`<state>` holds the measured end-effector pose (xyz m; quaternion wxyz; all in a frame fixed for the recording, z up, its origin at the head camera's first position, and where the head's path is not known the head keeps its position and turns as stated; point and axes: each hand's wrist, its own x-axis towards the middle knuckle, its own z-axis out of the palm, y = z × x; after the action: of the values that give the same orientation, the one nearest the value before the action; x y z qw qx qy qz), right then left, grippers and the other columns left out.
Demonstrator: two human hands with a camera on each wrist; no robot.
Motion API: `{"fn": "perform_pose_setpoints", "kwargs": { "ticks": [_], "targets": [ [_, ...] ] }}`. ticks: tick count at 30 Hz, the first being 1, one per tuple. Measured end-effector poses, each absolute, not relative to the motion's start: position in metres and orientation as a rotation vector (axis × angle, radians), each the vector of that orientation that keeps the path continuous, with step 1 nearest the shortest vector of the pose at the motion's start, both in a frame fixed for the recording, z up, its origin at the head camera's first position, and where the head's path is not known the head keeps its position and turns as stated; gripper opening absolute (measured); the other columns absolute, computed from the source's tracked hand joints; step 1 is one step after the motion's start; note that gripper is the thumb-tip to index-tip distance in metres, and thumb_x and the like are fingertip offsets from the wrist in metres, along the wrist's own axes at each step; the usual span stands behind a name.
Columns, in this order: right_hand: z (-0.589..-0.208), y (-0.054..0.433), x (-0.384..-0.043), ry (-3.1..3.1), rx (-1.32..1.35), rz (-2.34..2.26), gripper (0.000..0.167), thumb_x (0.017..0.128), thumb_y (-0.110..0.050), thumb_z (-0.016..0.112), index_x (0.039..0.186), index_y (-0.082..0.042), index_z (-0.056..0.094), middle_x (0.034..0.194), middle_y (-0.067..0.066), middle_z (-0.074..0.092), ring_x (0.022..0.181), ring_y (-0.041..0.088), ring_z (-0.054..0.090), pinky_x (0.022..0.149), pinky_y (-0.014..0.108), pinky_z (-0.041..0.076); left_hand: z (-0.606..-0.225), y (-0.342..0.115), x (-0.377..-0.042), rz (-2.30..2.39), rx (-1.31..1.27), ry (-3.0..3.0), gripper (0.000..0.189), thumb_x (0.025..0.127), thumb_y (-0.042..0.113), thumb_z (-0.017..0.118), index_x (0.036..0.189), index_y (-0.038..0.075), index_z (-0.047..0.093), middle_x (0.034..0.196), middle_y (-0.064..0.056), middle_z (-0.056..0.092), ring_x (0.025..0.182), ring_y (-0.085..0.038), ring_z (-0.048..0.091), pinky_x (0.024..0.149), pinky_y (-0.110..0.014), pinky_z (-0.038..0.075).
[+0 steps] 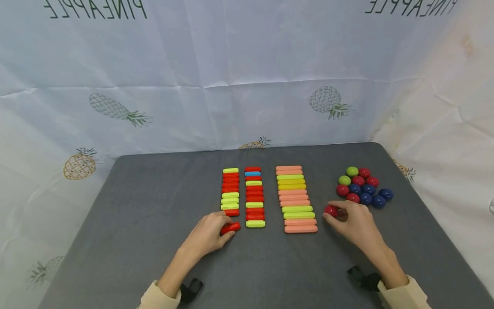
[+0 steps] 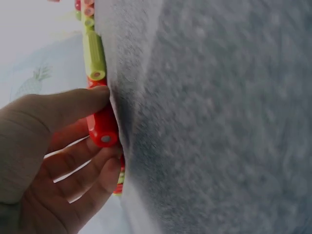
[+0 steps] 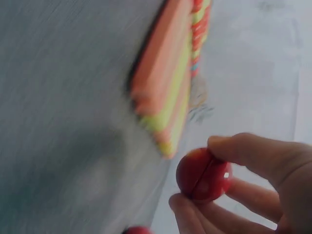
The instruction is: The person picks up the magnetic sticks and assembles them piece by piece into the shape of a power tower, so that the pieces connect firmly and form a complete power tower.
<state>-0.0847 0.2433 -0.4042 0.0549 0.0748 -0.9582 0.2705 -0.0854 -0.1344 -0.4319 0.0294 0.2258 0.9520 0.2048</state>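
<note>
My left hand [image 1: 209, 234] pinches a short red stick [image 1: 230, 228] between thumb and fingers, at the near end of the leftmost column of short red and yellow-green sticks [image 1: 230, 195]. In the left wrist view the red stick [image 2: 103, 127] shows a round end with a pale dot, close to the table surface. My right hand [image 1: 356, 221] holds a red ball [image 1: 331, 210] by its fingertips, left of the near side of a ball cluster. A seam line runs across this red ball [image 3: 203, 175] in the right wrist view.
A second column of short sticks [image 1: 254, 199] includes one blue. Right of it lies a column of longer salmon, yellow and green sticks [image 1: 297, 204]. Blue, red and green balls [image 1: 355, 189] cluster at the right of the dark table [image 1: 162, 193]. A pineapple-print cloth [image 1: 216, 111] hangs behind.
</note>
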Motion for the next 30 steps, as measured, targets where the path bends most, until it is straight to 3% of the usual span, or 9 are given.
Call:
{"fn": "perform_pose_setpoints", "kwargs": {
  "ticks": [12, 30],
  "targets": [
    [-0.398, 0.193, -0.069, -2.92, 0.298, 1.242, 0.035, 0.084, -0.022, 0.085, 0.113, -0.004, 0.077, 0.097, 0.007, 0.078, 0.072, 0.005, 0.069, 0.068, 0.019, 0.058, -0.417, -0.12, -0.07, 0.867, 0.789, 2.823, 0.015, 0.087, 0.014, 0.081, 0.098, 0.006, 0.078, 0.082, 0.002, 0.069, 0.064, -0.002, 0.047, 0.059, -0.017, 0.043],
    [-0.411, 0.142, -0.06, -2.885, 0.603, 1.738, 0.045, 0.089, -0.025, 0.081, 0.125, 0.0, 0.071, 0.105, 0.008, 0.077, 0.08, 0.003, 0.069, 0.077, 0.018, 0.059, -0.402, -0.1, -0.056, 0.933, 0.849, 2.659, 0.019, 0.09, 0.019, 0.08, 0.105, 0.009, 0.078, 0.085, 0.004, 0.069, 0.067, -0.003, 0.053, 0.062, -0.014, 0.047]
  ]
}}
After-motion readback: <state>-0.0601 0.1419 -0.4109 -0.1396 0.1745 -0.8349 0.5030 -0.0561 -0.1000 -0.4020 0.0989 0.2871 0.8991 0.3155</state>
